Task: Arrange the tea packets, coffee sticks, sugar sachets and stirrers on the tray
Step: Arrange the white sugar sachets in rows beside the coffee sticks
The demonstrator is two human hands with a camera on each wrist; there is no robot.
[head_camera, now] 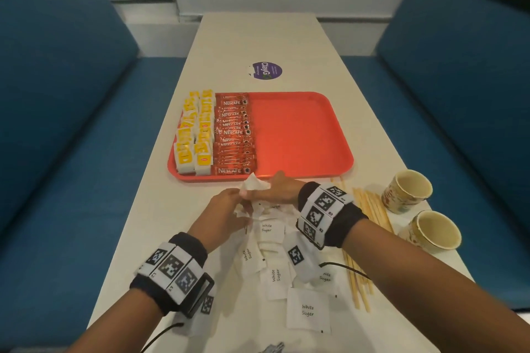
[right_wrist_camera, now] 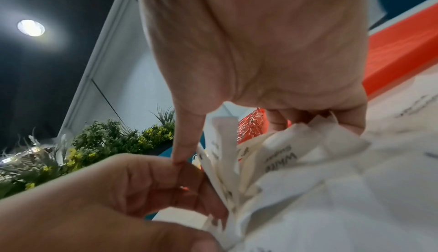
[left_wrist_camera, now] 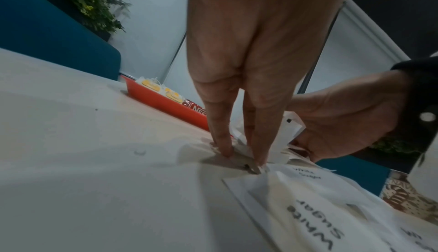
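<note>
Working with both hands brought together just in front of the tray (head_camera: pixel 301 129), we clamp the right hand (head_camera: pixel 279 188) round a bundle of sugar sachets (head_camera: pixel 253 184). The left hand (head_camera: pixel 223 209) sets its fingertips (left_wrist_camera: pixel 225 149) on sachets at the bundle's edge; we cannot tell whether its thumb closes. Loose sachets (head_camera: pixel 308 309) lie on the table (head_camera: pixel 258 37) between the wrists. Tea packets (head_camera: pixel 195 135) and coffee sticks (head_camera: pixel 233 135) fill the tray's left side. Stirrers (head_camera: pixel 370 209) lie right, beside two paper cups (head_camera: pixel 407 189).

tray (head_camera: pixel 301 129): red | tea packets (head_camera: pixel 195 135): yellow-white | sugar sachets (head_camera: pixel 308 309): white
</note>
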